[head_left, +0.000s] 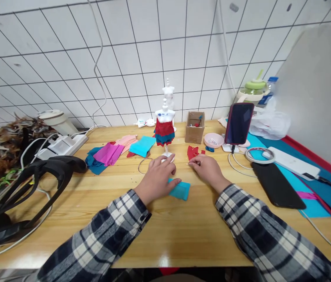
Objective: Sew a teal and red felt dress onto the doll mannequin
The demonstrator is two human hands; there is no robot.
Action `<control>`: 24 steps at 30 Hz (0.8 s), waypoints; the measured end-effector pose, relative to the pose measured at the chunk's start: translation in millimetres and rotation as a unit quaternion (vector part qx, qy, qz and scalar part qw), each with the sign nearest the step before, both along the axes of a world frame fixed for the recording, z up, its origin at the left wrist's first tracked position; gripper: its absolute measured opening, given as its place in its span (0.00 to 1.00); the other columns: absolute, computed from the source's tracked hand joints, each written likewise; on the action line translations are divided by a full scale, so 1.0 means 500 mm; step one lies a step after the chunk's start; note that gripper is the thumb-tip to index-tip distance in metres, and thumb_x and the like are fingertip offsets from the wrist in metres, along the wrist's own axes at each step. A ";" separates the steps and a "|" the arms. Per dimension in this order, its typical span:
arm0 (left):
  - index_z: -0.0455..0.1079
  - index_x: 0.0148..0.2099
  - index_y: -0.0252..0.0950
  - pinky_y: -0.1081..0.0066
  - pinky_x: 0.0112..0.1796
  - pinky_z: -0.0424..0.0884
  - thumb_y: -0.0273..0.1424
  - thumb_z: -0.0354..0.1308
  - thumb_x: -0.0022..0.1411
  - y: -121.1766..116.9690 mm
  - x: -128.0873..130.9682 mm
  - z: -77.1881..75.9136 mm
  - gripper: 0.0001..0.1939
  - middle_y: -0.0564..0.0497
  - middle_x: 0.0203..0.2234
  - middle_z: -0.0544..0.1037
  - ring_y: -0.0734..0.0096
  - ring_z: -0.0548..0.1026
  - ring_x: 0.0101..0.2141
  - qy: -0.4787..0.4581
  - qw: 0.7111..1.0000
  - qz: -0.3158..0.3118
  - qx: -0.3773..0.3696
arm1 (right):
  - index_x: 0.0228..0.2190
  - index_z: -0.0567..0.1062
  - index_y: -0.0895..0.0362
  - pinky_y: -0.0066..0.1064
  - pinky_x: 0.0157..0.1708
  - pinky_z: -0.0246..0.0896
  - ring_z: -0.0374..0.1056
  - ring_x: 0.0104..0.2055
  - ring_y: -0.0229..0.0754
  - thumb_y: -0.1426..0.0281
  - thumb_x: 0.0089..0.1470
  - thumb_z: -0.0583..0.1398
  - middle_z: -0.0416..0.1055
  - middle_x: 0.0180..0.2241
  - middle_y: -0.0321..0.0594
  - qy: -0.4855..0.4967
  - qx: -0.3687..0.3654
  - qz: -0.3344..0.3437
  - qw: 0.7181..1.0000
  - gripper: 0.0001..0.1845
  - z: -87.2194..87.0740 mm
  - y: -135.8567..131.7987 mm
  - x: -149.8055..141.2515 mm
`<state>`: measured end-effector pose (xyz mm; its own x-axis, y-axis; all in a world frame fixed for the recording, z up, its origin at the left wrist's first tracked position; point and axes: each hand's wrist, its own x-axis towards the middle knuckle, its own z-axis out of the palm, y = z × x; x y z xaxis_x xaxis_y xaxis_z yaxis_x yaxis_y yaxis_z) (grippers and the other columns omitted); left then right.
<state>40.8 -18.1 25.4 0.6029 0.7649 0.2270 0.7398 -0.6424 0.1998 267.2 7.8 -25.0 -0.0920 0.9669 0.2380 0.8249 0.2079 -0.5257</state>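
Note:
My left hand (160,176) lies low over the table with its fingers stretched out. Its thumb reaches onto a light blue piece of cloth (183,190), partly hidden under the hand. Fingertips and thumb of my right hand (206,168) are pinched together near the tabletop; a tiny pale thing shows at the tips, too small to name. Just beyond it are red cloth scraps (193,152). Past my left hand stands a small white mannequin (165,115) on a stand, dressed in a red and blue layered skirt (164,131).
At the back are a cardboard box (195,129), a pink bowl (214,140) of small beads and a propped phone (239,123). Folded cloths (108,153) lie left, near a black headset frame (36,196) and power strip (65,145). A black phone (277,186) lies right.

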 end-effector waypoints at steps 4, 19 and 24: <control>0.69 0.34 0.36 0.49 0.52 0.59 0.43 0.58 0.60 0.030 0.038 -0.008 0.14 0.46 0.61 0.66 0.48 0.60 0.59 0.070 0.994 -0.080 -0.025 | 0.32 0.80 0.51 0.28 0.30 0.53 0.68 0.37 0.39 0.66 0.57 0.59 0.76 0.36 0.36 -0.077 -0.032 -0.017 0.996 0.09 0.005 -0.007 -0.007; 0.70 0.39 0.37 0.48 0.50 0.54 0.42 0.50 0.66 0.039 0.061 -0.053 0.15 0.47 0.57 0.71 0.52 0.63 0.55 0.066 0.991 -0.107 -0.040 | 0.33 0.79 0.51 0.28 0.30 0.52 0.68 0.37 0.38 0.65 0.58 0.58 0.75 0.36 0.35 -0.112 -0.064 -0.021 0.991 0.09 0.011 -0.008 -0.005; 0.69 0.36 0.37 0.48 0.51 0.53 0.41 0.50 0.66 0.042 0.051 -0.058 0.14 0.49 0.57 0.71 0.53 0.64 0.54 0.027 0.993 -0.085 -0.083 | 0.32 0.80 0.51 0.29 0.31 0.54 0.69 0.38 0.41 0.66 0.58 0.57 0.76 0.37 0.37 -0.122 -0.059 -0.022 0.990 0.10 0.013 -0.008 0.004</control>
